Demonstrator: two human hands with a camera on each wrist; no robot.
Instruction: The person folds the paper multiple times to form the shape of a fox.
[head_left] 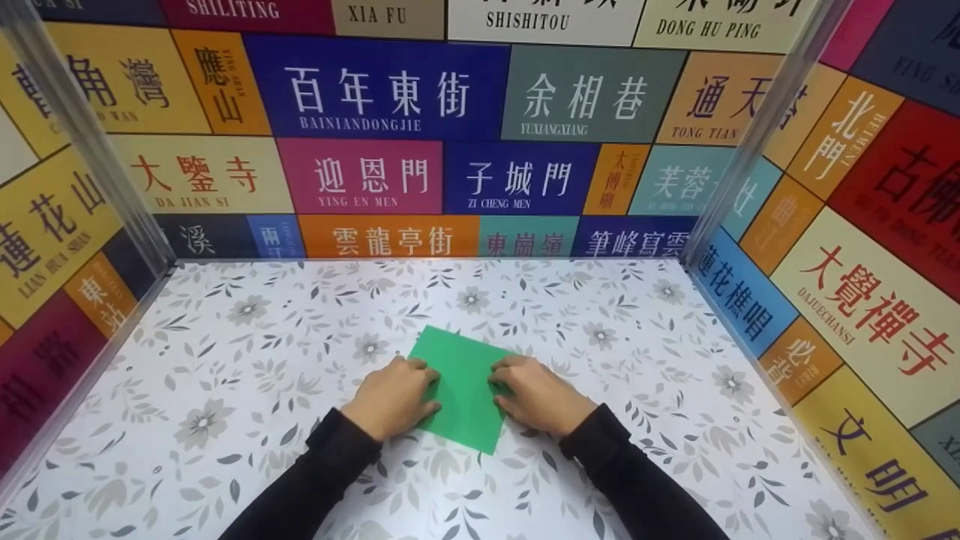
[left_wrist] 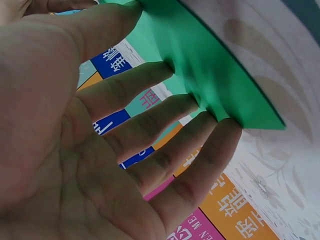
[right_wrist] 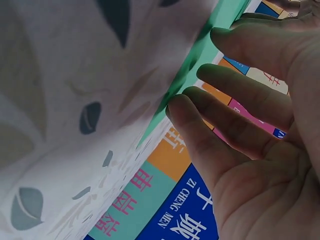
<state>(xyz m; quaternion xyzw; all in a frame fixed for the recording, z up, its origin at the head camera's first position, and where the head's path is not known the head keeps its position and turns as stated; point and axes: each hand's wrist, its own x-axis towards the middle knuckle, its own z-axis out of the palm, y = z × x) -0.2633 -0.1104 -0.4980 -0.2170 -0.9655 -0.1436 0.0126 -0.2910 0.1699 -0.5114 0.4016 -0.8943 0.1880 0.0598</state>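
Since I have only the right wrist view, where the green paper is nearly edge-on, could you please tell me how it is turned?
Observer: In the head view, the green paper sits at a slant, one corner pointing toward the person.
Operator: Thank you; which side is the left hand on?
Observer: The left hand is at the paper's left side, fingertips touching it.
Operator: And what are the sleeves like?
Observer: Both sleeves are black.

Plain green sheet (head_left: 466,394), grey-flowered white tabletop (head_left: 292,352), black sleeves (head_left: 306,480), multicoloured block-patterned walls (head_left: 375,90)
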